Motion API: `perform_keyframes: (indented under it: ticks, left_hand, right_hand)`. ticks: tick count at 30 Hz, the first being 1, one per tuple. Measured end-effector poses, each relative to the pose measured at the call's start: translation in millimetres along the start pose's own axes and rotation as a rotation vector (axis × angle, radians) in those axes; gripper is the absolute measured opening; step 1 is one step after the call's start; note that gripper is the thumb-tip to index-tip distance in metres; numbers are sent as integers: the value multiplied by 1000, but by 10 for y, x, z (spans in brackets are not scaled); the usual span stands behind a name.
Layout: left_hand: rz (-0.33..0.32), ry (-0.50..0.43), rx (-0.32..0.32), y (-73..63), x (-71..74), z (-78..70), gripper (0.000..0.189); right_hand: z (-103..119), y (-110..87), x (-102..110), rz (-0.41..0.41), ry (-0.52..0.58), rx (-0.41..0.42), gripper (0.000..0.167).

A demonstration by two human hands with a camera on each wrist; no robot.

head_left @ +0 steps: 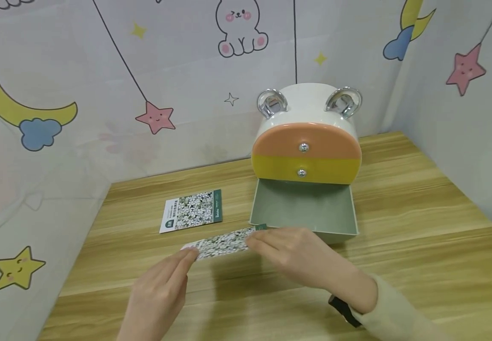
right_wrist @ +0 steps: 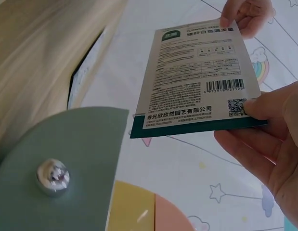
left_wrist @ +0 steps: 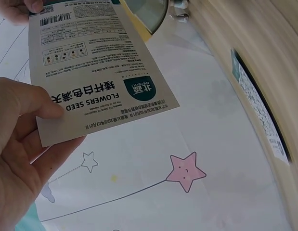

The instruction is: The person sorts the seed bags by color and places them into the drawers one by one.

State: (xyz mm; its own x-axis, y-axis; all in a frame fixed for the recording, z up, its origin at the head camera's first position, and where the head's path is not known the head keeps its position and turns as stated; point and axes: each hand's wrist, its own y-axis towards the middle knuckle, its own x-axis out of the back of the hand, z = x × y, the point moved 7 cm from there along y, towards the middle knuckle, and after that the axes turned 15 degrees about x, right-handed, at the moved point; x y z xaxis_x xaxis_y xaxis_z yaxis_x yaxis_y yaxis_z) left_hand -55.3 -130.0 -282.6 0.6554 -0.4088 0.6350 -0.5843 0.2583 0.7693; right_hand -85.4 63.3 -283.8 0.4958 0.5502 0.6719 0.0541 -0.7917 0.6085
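Between my two hands a seed packet point(head_left: 224, 244) is held up above the table, its white-flower picture facing up and away. My left hand point(head_left: 160, 284) pinches one end between thumb and fingers. At the green-banded end, my right hand point(head_left: 297, 253) pinches the other side, just in front of the open drawer. The right wrist view shows the printed back of this seed packet point(right_wrist: 197, 77), with a barcode and QR code. A second seed packet point(head_left: 192, 210) of the same design lies flat on the table, farther back and to the left.
A round-topped storage box point(head_left: 307, 142) with silver ears stands at the back right. Its bottom green drawer point(head_left: 303, 203) is pulled out, and nothing shows inside; orange and yellow drawers above are closed. A patterned curtain point(head_left: 194, 61) hangs behind the wooden table point(head_left: 424, 213).
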Motion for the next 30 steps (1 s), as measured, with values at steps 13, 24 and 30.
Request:
perform_keyframes:
  ticks: [13, 24, 30]
  left_hand:
    - [-4, -36, -68, 152, -190, -211, 35]
    - [-22, -41, -87, 267, -423, -280, 34]
    - [-40, -14, -122, 305, -575, -312, 33]
  right_hand:
    - [-127, -149, 237, 35, -30, -33, 33]
    - [-277, -265, 324, 151, 6, -139, 22]
    - [-327, -309, 336, 234, 7, -207, 32]
